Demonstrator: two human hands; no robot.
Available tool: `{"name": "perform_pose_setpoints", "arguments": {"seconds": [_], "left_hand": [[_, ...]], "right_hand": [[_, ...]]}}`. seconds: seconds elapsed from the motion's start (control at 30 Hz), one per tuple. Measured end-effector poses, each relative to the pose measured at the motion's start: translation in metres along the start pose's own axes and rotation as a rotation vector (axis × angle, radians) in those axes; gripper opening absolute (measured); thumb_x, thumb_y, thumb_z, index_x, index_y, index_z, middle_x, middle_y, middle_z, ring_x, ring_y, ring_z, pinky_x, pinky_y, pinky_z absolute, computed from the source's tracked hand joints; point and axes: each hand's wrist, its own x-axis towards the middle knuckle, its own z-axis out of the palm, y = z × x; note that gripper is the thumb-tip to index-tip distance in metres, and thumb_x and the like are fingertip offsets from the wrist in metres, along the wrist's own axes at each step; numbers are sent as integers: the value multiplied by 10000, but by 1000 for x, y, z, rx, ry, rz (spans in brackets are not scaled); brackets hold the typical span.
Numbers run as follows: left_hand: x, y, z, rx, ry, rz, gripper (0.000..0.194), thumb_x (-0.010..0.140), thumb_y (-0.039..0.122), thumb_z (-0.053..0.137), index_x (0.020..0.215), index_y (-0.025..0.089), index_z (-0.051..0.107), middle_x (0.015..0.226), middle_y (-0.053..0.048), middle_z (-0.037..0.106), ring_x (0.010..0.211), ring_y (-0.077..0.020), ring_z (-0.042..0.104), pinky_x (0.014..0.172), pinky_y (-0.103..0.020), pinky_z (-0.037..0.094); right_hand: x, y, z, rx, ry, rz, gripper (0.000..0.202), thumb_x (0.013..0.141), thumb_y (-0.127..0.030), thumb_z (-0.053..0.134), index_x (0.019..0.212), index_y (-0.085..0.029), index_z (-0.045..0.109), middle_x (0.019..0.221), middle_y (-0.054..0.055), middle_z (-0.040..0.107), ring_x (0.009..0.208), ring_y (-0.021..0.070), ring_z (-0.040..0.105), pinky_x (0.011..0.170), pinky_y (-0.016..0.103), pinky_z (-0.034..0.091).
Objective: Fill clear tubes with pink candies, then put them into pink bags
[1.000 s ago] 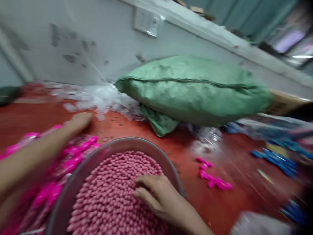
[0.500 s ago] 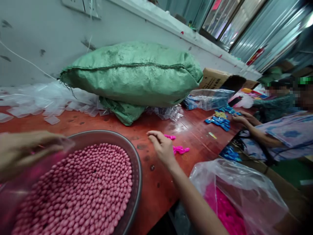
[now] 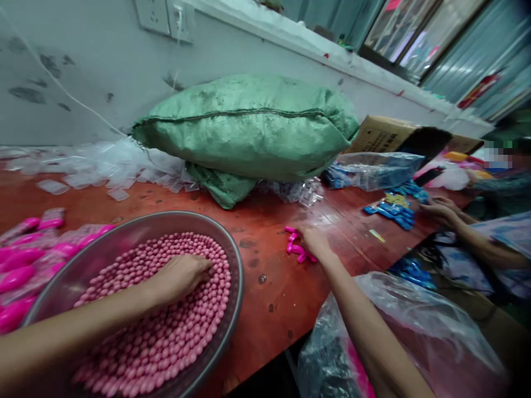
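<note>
the red table (image 3: 257,320) bears pink pieces (image 3: 297,250) slanting far-left to near-right.

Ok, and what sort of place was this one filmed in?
Probably a small workshop for handwork: there is a large basin full of pink beads, a heap of clear plastic pieces by the wall, and another person's hands beside blue items farther along the red table.

There are one round, grey-rimmed basin (image 3: 240,271), one large, plump green woven sack (image 3: 249,130) and two pale wall-socket plates (image 3: 152,13). Small, oval pink beads (image 3: 166,354) number in the hundreds; overlapping bright-pink glossy pieces (image 3: 20,258) defy exact counting.
</note>
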Motion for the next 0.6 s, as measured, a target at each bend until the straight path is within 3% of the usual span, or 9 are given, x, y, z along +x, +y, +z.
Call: {"name": "perform_pose_setpoints", "arguments": {"seconds": [0.2, 0.37, 0.47, 0.6], "left_hand": [[-11, 10, -14, -1056, 25, -76, 161, 734, 279, 555, 787, 129, 575, 733, -20, 595, 692, -139, 544, 658, -256, 415], [-32, 22, -24, -1581, 151, -131, 263, 636, 215, 687, 859, 135, 572, 866, -55, 617, 781, -151, 574, 790, -342, 418], [-42, 27, -25, -1615, 196, -22, 247, 638, 202, 689, 847, 135, 576, 883, -67, 625, 807, -164, 580, 803, -362, 418], [-53, 24, -27, -1386, 267, -21, 239, 678, 210, 647, 895, 124, 594, 851, -69, 632, 777, -152, 574, 745, -318, 439]], "right_hand": [[7, 14, 5, -45, -73, 11, 226, 795, -263, 468, 929, -152, 612, 889, 141, 655, 809, 235, 611, 616, 259, 384], [4, 15, 0, -58, -106, 9, 206, 760, -307, 501, 782, -143, 624, 747, 125, 667, 701, 236, 626, 554, 261, 389], [-2, 6, -6, -55, -65, 33, 242, 758, -351, 491, 803, -149, 617, 736, 128, 662, 696, 253, 623, 555, 288, 404], [-15, -22, -23, 234, 167, 21, 354, 737, -366, 520, 1016, -151, 555, 867, 122, 642, 790, 247, 606, 640, 322, 444]]}}
